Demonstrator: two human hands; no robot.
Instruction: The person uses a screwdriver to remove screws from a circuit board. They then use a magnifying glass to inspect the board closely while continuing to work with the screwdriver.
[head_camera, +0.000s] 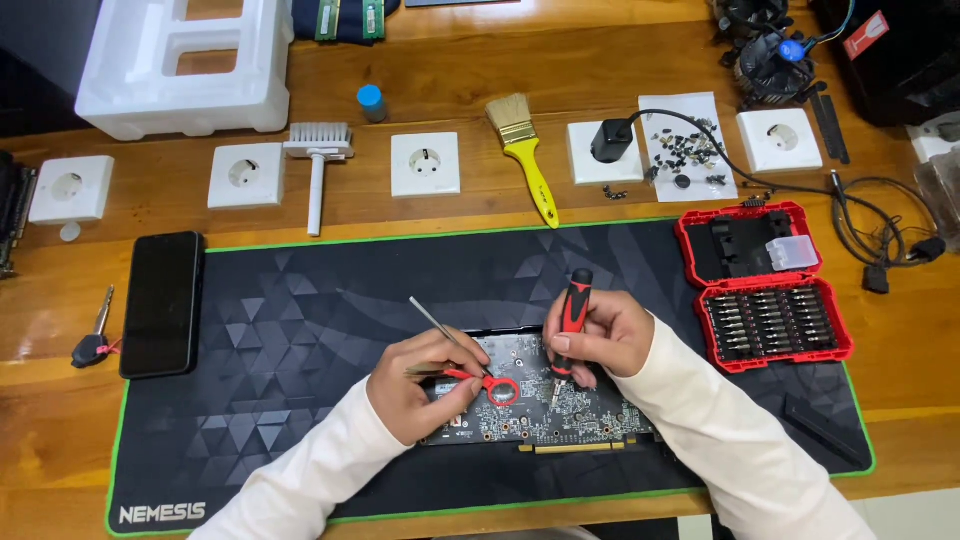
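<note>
A dark circuit board (530, 405) with a gold edge connector lies on the black desk mat (300, 300), near the front. My right hand (600, 335) grips a red and black screwdriver (572, 305) upright, its tip down on the board. My left hand (415, 385) holds silver tweezers (432, 320) that point up and to the left. The same hand touches a small red-handled tool with a ring (497, 387) that rests on the board. Both sleeves are cream.
An open red bit case (765, 285) sits right of the board. A black phone (162, 303) and a key (92, 340) lie at left. Behind the mat are white sockets, a yellow brush (527, 155), a white brush (317, 165), screws on paper (688, 150), cables and foam.
</note>
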